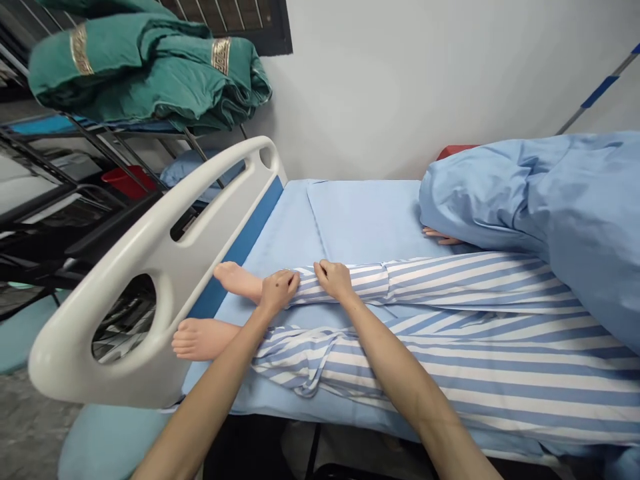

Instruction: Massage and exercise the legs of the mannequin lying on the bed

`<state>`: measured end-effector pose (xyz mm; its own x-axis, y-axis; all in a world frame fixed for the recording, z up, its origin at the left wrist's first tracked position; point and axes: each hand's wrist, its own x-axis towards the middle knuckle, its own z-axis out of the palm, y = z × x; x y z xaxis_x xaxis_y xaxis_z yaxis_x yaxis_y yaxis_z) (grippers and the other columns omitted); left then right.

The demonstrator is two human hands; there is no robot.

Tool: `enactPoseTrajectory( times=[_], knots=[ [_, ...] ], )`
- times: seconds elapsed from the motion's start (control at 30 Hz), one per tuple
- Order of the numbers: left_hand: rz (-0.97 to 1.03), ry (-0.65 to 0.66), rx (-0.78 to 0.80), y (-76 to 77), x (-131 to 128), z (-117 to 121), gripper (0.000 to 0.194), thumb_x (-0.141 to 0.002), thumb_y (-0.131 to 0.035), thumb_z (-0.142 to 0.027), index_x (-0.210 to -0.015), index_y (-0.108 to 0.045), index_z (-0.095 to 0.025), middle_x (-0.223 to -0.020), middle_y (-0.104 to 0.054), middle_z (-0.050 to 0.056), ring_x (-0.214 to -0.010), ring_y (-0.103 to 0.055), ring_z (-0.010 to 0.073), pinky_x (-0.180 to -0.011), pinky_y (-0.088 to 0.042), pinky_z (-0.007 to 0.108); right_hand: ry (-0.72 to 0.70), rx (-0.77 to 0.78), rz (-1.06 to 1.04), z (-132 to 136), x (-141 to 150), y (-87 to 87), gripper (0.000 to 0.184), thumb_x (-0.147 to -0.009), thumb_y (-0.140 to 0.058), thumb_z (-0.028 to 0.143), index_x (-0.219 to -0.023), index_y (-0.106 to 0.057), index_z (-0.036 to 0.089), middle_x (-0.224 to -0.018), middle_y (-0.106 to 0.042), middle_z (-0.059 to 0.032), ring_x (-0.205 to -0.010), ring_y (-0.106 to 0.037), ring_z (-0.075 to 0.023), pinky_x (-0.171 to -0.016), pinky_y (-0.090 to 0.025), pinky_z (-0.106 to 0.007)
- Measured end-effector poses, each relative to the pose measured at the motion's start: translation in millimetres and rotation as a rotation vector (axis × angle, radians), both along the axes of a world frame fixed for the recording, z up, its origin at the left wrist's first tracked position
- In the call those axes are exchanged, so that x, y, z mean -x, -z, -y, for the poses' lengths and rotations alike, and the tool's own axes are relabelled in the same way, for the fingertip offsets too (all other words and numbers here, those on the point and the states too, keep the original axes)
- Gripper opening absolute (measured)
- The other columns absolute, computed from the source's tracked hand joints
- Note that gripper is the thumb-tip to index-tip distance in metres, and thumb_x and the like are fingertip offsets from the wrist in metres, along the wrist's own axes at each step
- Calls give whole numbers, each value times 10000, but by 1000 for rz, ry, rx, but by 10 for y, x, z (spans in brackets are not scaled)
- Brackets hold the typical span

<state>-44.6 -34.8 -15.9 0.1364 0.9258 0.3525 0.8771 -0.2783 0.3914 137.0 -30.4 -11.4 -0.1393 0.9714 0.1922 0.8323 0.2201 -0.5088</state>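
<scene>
Striped pajama trousers (480, 357) in blue and white cover the two legs of what looks like a care mannequin lying on the bed. My left hand (279, 291) is closed at the ankle end of the farther trouser leg, pinching its cloth. Slightly to the right, my right hand (333, 279) is closed on the same trouser leg, below the knee. The farther bare foot (235, 279) pokes out left of my left hand. The nearer foot (203, 339) lies beside my left forearm, its trouser leg bunched above the ankle.
A white footboard (165, 267) rises at the bed's left end. Bunched blue bedding (540, 200) covers the mannequin's upper part, with its fingers (443, 237) showing beneath. Pale blue sheet (365, 213) lies along the wall side. Folded green quilts (150, 73) rest on a rack behind.
</scene>
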Motion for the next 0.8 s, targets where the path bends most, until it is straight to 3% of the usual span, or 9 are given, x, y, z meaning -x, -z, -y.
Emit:
enactPoseTrajectory(
  times=[0.1,0.17,0.23,0.3,0.37,0.5,0.57,0.67,0.8],
  knots=[
    [254,-95,-14,-395,-175,-109,427,-861,-446,-376,-506,-281,-205,-490,-305,-27,-523,-302,99,-572,-276,266,8,10,-52,-10,9,-3,410,-1003,-377,381,-745,-646,208,-662,-643,-7,-633,-543,-128,-595,-207,-260],
    [487,-115,-47,-627,-404,-197,439,-873,-432,-406,-522,-256,-210,-497,-268,-33,-522,-288,93,-548,-280,259,16,14,-100,-20,7,-2,419,-998,-381,384,-710,-627,205,-638,-622,1,-626,-530,-123,-591,-213,-254],
    [678,-111,-55,-712,-660,-273,422,-888,-402,-412,-542,-263,-216,-513,-289,-30,-525,-304,93,-534,-300,251,24,18,-160,-33,-7,3,443,-998,-369,389,-667,-595,198,-605,-591,9,-606,-504,-116,-588,-222,-247],
    [791,-138,-23,-607,-882,-318,403,-904,-363,-397,-554,-265,-222,-522,-308,-27,-528,-324,95,-534,-323,247,26,21,-225,-49,-30,16,463,-1000,-344,382,-638,-561,192,-585,-564,15,-587,-477,-110,-586,-242,-236],
    [834,-215,25,-369,-1031,-328,394,-917,-335,-377,-561,-261,-227,-520,-317,-29,-529,-334,98,-538,-331,247,24,14,-286,-67,-55,37,463,-997,-330,374,-627,-536,189,-585,-553,18,-587,-463,-107,-586,-266,-223],
    [734,-322,68,54,-1111,-291,410,-934,-332,-337,-545,-271,-224,-486,-326,-35,-520,-325,104,-550,-292,264,37,-13,-366,-96,-64,86,471,-989,-310,387,-607,-503,191,-583,-539,17,-590,-451,-111,-579,-300,-209],
    [665,-290,77,112,-1096,-276,423,-941,-331,-315,-530,-289,-220,-474,-344,-30,-516,-331,107,-564,-282,274,63,-17,-368,-100,-46,104,484,-990,-290,393,-604,-502,193,-579,-536,13,-583,-446,-115,-576,-308,-210],
    [635,-252,83,76,-1073,-266,430,-948,-336,-289,-523,-310,-221,-473,-372,-26,-504,-342,111,-586,-284,282,108,-5,-327,-97,-19,88,496,-995,-270,387,-619,-529,192,-596,-559,2,-591,-459,-122,-581,-316,-214],
    [651,-246,87,20,-1073,-252,433,-952,-331,-280,-523,-315,-220,-476,-381,-24,-508,-327,114,-596,-274,285,78,29,-201,-93,-52,-154,470,-993,-312,356,-640,-574,187,-626,-598,-8,-610,-481,-123,-594,-301,-225]
  ],
)
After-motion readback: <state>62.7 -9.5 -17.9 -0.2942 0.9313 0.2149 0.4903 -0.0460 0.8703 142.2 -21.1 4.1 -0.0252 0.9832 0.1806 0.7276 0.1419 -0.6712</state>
